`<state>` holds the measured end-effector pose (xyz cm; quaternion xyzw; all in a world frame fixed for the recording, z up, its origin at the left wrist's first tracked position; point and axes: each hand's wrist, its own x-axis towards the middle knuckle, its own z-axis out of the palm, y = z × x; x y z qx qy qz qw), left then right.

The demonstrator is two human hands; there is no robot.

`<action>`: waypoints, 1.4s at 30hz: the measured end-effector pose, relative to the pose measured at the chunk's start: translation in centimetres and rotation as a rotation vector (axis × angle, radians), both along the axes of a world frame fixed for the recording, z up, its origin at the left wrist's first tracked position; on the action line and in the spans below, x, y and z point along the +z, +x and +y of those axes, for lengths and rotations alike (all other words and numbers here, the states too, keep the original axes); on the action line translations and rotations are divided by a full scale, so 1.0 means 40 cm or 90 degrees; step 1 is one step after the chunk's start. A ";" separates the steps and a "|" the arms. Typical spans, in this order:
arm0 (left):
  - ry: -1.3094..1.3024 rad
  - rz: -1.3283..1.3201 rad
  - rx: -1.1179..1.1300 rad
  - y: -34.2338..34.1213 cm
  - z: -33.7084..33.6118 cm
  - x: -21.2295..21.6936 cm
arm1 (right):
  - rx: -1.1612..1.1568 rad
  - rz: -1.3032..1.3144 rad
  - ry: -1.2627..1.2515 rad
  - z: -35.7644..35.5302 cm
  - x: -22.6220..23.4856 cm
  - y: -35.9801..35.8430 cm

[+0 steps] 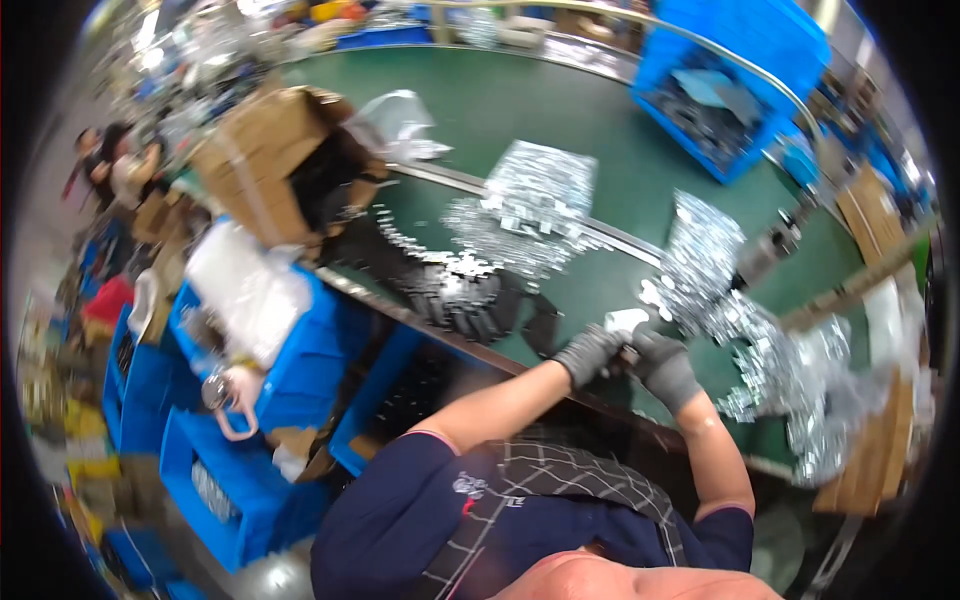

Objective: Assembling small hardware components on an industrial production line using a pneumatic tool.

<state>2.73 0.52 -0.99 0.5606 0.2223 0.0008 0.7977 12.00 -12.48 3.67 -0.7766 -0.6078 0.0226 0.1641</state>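
Small silvery packet (628, 322) is pinched at bench edge, just right of centre, by left hand (590, 352) and right hand (664, 368), both in grey gloves w/ fingers clamped on it. Black pouches (470, 300) are spread at 9 o'clock, foil packets (700, 260) heaped at 2 o'clock.

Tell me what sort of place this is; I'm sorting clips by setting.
Probably a factory packing line: a long green conveyor belt, heaps of silver foil packets, and blue plastic crates. Both gloved hands work at the belt's edge.

green conveyor table (520, 100) | blue crates (300, 370) | cardboard box (265, 160)
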 end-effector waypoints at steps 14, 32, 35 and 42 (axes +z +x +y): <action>-0.025 0.030 0.037 0.012 -0.002 -0.055 | 0.245 -0.132 -0.058 0.018 0.051 0.052; -0.014 0.020 0.048 0.012 -0.004 -0.046 | 0.030 -0.236 -0.088 0.005 -0.008 0.013; -0.030 0.025 0.031 0.007 -0.005 -0.034 | 0.093 -0.302 -0.110 0.008 0.009 0.013; -0.089 0.016 0.061 0.000 -0.011 -0.005 | 0.044 -0.253 -0.124 0.014 0.001 0.011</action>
